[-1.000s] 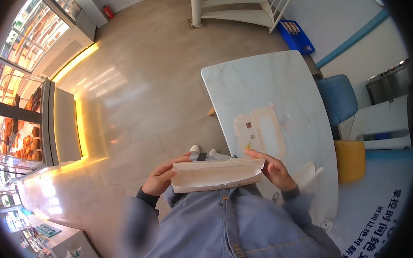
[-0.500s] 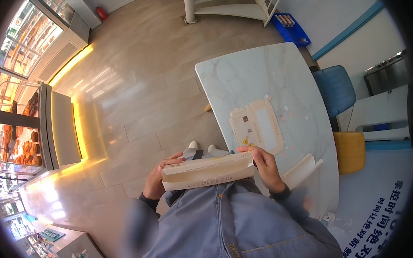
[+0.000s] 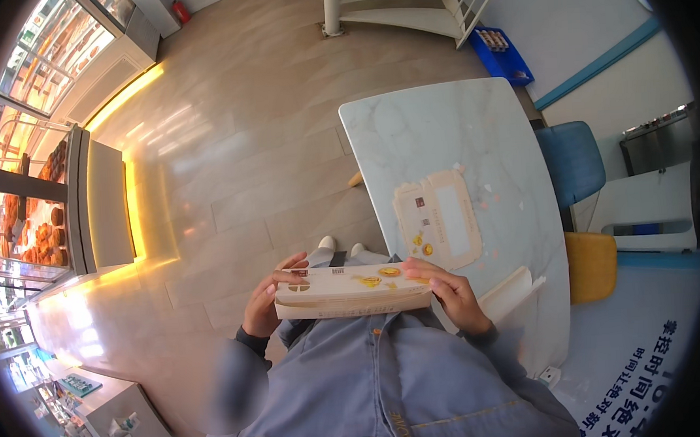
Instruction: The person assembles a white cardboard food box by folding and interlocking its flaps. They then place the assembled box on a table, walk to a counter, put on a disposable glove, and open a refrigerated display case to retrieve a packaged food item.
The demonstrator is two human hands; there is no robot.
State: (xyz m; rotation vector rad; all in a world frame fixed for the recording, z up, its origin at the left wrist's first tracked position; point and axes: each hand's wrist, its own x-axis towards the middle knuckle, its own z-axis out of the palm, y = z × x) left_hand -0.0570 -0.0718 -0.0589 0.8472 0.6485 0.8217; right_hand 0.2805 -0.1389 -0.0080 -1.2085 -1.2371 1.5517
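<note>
Between my two hands, in front of my waist, is a long cream cardboard box (image 3: 346, 304) with yellow pictures on its upper panel. That panel lies over the opening, and the inside is hidden. My left hand (image 3: 266, 303) grips the left end, fingers bent over the top edge. At the other end my right hand (image 3: 452, 294) has its fingers on the panel near the corner. On the marble-patterned table (image 3: 432, 123) to my right lies a flat cream box blank (image 3: 445, 221) with a pale window. Closer to me is a partly folded pale carton (image 3: 509, 295).
A blue chair (image 3: 570, 159) and a yellow chair (image 3: 594, 265) stand along the table's right side. Lit bakery cases (image 3: 104, 208) line the left. At the back are a spiral stair (image 3: 403, 18) and a blue crate (image 3: 504, 56). Small scraps lie on the table.
The cardboard box showed its hollow inside before; now its printed panel is folded down over the opening. My right fingers have moved onto that panel. The view has shifted slightly.
</note>
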